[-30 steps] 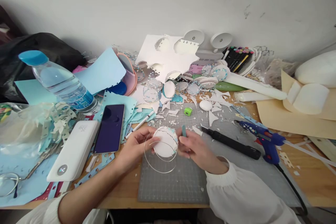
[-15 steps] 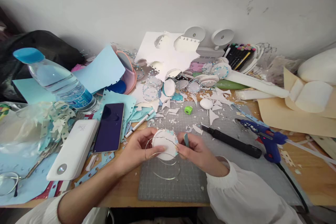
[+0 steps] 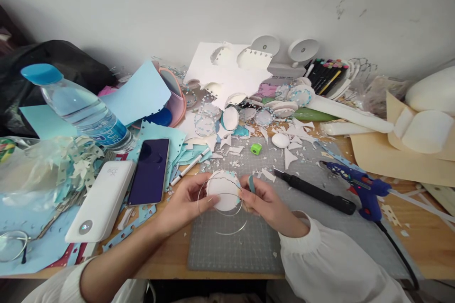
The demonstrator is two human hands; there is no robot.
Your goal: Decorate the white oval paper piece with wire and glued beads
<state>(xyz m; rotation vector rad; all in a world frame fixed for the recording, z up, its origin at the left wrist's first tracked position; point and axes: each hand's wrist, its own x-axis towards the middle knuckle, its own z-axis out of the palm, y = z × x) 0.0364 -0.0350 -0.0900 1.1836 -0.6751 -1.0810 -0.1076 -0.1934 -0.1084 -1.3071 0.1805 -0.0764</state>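
Above the grey cutting mat (image 3: pixel 234 251), a round white paper disc (image 3: pixel 223 194) with small light-blue bits round its rim sits between both hands. My left hand (image 3: pixel 194 199) is closed on its left side, with the thumb across the front. Thin silvery wire (image 3: pixel 232 234) runs along the rim and loops loosely in front and below. At the right edge, my right hand (image 3: pixel 261 199) pinches the wire against the disc. A slim teal piece (image 3: pixel 251 183) sticks up from its fingers; its lower part is hidden.
To the right lie a black pen-like cutter (image 3: pixel 313 191) and a blue glue gun (image 3: pixel 362 184) with its cord. Left are a phone (image 3: pixel 148 170), power bank (image 3: pixel 101 201) and water bottle (image 3: pixel 85 113). Paper scraps and a green sharpener-like block (image 3: pixel 255 148) lie beyond the hands.
The loose wire loops have shifted, the lowest end now swinging up to the right. Both hands keep their hold on the disc, which is tilted slightly differently. The whole view has moved slightly.
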